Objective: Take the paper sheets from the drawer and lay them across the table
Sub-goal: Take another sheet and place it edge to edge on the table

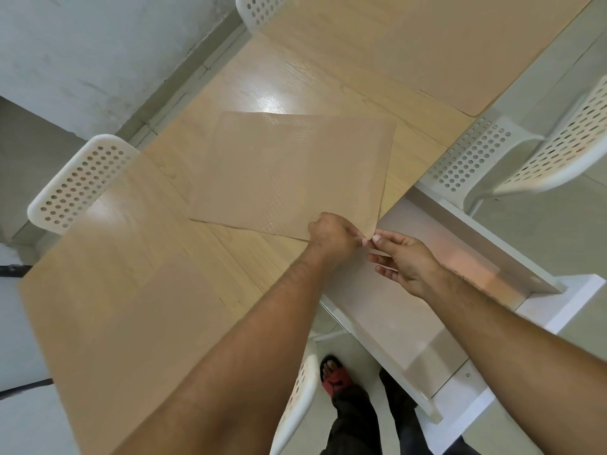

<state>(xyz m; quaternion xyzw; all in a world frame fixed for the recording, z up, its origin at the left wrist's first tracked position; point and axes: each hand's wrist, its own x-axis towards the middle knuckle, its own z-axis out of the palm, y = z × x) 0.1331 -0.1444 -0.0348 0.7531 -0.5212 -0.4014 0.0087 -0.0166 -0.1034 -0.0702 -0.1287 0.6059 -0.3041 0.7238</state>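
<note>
The long wood-grain table [138, 290] fills most of the view, with 3 white perforated chairs around it: 1 at the left edge [78, 185], 1 at the right [512, 152] and 1 at the far end [259, 8]. A white drawer [460, 244] stands pulled open from the table's right side, just under both hands. Tan paper sheets are already laid flat on the table: 1 near the person on the left [108, 307] and 1 at the far end [410, 50]. Between them lies a small stack of sheets [295, 172], set at an angle, its near right corner at the table edge beside the drawer. The step in hand looks like separating the top sheet from this stack. The left hand [331, 236] is closed in a pinch on the stack's near corner, and the right hand [400, 257] is half open, thumb and forefinger nipping the same corner while the other fingers hang loose. How many sheets the stack holds I cannot tell. The next move calls for peeling 1 sheet free without dragging the others, then carrying it to a bare stretch of table. The drawer's pale floor seems to hold nothing more, though part of it is hidden by the arms.
</note>
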